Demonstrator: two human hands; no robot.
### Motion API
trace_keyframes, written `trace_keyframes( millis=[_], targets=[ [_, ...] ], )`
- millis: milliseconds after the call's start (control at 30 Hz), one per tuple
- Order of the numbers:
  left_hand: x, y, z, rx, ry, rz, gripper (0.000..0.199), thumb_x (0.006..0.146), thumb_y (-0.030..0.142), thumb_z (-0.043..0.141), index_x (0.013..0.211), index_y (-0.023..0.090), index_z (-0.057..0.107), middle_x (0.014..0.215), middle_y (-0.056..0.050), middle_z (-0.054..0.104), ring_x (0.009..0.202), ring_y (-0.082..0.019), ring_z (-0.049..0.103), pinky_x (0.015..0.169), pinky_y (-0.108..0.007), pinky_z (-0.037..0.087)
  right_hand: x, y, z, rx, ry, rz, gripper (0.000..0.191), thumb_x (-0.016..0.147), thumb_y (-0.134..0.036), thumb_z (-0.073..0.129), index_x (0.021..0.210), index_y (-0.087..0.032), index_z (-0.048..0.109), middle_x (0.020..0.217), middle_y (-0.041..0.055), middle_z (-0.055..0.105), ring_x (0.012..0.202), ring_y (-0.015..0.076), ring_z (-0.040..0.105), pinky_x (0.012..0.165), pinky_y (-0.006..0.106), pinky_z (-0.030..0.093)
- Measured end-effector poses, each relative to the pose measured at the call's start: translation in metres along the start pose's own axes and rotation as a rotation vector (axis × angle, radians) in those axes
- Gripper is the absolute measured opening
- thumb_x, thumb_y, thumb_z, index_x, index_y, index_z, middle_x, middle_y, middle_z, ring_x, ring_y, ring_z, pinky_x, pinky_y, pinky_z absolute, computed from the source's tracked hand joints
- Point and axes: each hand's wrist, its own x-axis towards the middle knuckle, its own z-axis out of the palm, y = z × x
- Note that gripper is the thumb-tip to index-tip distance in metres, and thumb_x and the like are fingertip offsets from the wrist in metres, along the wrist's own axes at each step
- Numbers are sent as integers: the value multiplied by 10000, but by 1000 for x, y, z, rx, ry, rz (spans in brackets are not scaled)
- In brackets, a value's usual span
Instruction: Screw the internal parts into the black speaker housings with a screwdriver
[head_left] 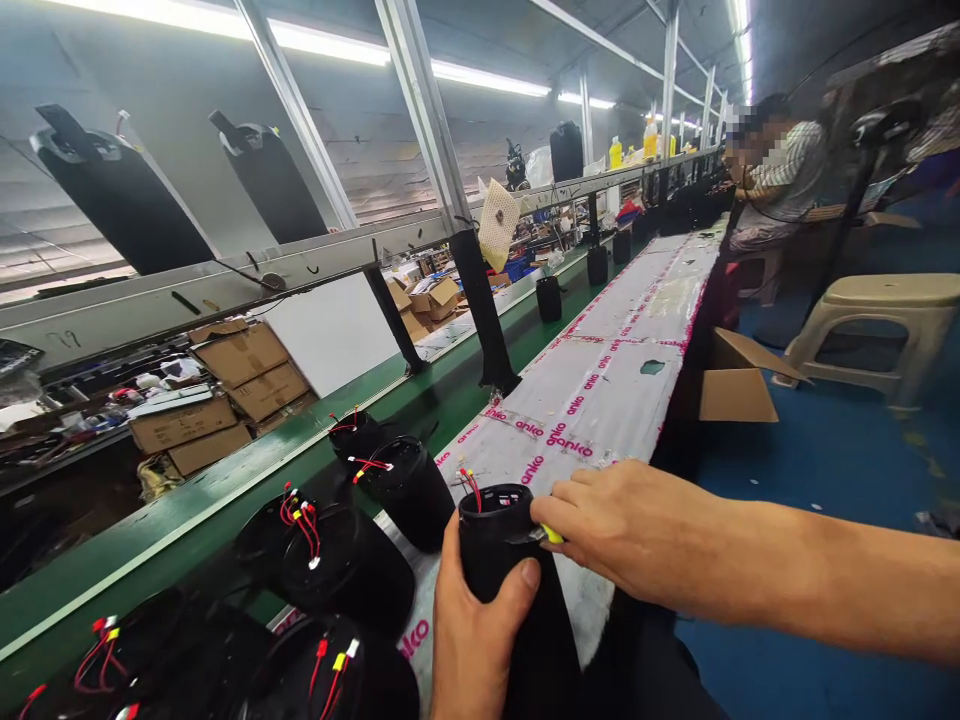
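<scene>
My left hand [484, 625] is wrapped round a black cylindrical housing [495, 560], its thumb across the near side. The housing stands tilted, open end up, with red wires [471, 485] and small connectors sticking out of the opening. My right hand [630, 515] is closed on a yellow-handled utility knife [553, 535], mostly hidden by the fingers. Its thin grey blade lies against the housing just below the rim. To the left stand several similar black housings, among them one [412, 500] close by and another [352, 570], each with red wires and connectors on top.
A workbench [577, 400] covered with printed white wrap runs away from me, beside a green conveyor belt [300, 480]. A metal shelf [150, 310] carries two black housings. On the right are an open carton [739, 395], a plastic stool [877, 310] and a seated person [787, 170].
</scene>
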Motion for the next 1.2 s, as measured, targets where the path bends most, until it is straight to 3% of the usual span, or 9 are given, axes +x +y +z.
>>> trace_keyframes(
  millis=[233,633,900,1200],
  targets=[
    [-5,4,4,48,80,16,775,700,401,785,1409,215,536,1307,-63,708,1254,-303,614,1062,-413,440,-4,4,6,-59,-25,-19,182,894,-137,679,963,-229,537,816,-15,560,659,203,533,536,377,203],
    [-8,15,6,130,102,-79,777,726,394,753,1434,223,483,1279,-58,717,1222,-288,633,1044,-428,446,-1,6,14,-74,4,-43,119,919,-138,641,939,-199,541,786,-3,577,627,171,523,525,343,231],
    [-7,14,7,148,110,-73,756,717,359,752,1422,244,504,1278,-46,713,1204,-286,641,1048,-427,442,-1,6,12,-83,-19,-41,215,848,-96,693,937,-209,532,789,-15,568,633,180,541,524,349,239],
    [-8,9,10,161,130,-36,778,706,321,748,1429,218,480,1307,-75,685,1215,-278,623,1071,-442,431,0,2,9,-92,-51,-8,112,913,-147,634,898,-195,534,725,-9,576,558,146,499,514,315,228]
  ],
)
